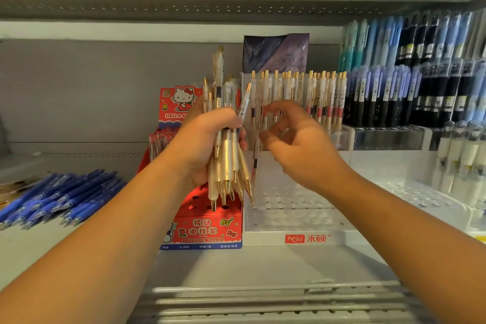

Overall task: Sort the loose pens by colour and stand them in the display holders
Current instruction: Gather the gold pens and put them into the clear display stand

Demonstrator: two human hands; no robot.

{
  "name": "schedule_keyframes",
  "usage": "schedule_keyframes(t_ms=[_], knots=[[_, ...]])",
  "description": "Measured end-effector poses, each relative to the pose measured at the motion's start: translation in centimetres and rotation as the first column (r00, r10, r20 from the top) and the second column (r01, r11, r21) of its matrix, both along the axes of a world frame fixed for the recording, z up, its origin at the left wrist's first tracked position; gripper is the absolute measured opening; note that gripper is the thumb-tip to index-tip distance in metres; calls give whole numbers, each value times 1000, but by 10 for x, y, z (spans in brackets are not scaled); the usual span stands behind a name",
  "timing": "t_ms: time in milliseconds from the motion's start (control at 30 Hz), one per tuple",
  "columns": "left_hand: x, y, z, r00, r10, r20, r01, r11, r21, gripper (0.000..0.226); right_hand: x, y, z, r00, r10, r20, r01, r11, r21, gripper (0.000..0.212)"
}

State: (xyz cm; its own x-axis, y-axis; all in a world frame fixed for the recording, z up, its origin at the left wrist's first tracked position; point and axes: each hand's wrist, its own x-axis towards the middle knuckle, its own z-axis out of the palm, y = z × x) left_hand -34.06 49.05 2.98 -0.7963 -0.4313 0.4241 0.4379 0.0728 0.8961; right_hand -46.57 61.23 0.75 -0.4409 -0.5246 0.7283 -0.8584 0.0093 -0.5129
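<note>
The left hand (207,144) is gripping spare pens (226,160) as supply, while the right hand (297,144) is pinching a single pen (255,166) to slot into the clear holder (294,221).

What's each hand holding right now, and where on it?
Left hand grips a bundle of pearl pens around their mid-barrels. Right hand seems to pinch a single pen by its upper barrel.

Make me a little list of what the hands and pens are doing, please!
Left hand: grips a bundle of white-and-gold pens, tips down
Right hand: fingers curled beside one pen standing in the clear holder; grip unclear
Clear holder: row of pens at its back, front holes bare
Red holder: under the bundle, holes showing
Blue pens: lying loose on the shelf, left side
</note>
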Motion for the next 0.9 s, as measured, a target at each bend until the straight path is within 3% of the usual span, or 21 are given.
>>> schedule_keyframes(t_ms=[100, 267, 367, 433, 567, 800, 900], knots=[[0, 4, 0, 999, -9, 33, 9, 1000, 3, 21, 2, 2, 5, 999, 39, 33, -39, 999, -24, 38], [-1, 4, -1, 1000, 19, 20, -19, 1000, 24, 33, 4, 3, 1, 980, -60, -187, 91, 983, 161, 42], [0, 6, 0, 1000, -11, 16, 11, 999, 37, 18, 5, 2, 2, 966, -105, -237, 133, 985, 108, 34], [1, 7, 0, 999, -31, 21, 30, 998, 50, 7, 6, 1, 4, 973, -82, -216, 105, 990, 95, 30], [2, 8, 1, 998, -62, 23, 61, 996, 58, 11, 9, -3, 5, 990, 1, -144, 12, 996, 87, 34], [1, 7, 1, 995, -97, 27, 95, 993, 63, 4, 11, -9, 1, 999, -5, -53, 11, 993, 118, 31], [1, 6, 1, 992, -124, 26, 122, 989, 81, 25, 11, -10, -1, 996, -36, -81, 46, 991, 127, 30]])
